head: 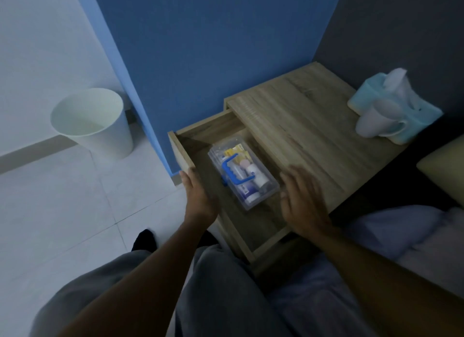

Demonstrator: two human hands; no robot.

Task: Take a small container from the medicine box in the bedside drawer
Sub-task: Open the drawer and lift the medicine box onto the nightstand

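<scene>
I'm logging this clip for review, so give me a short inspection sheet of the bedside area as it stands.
Surface: wooden bedside table; its drawer is pulled open.
Job's things: clear medicine box with blue handle lies in the drawer, lid shut, small bottles visible inside.
Clutter: white mug in front of a blue tissue box on the tabletop.
Hands: left hand on the drawer's front edge; right hand open and blurred, right of the box, holding nothing.
Cables: nothing seen.
Surroundings: white waste bin on tiled floor, blue wall, bed at right.
</scene>
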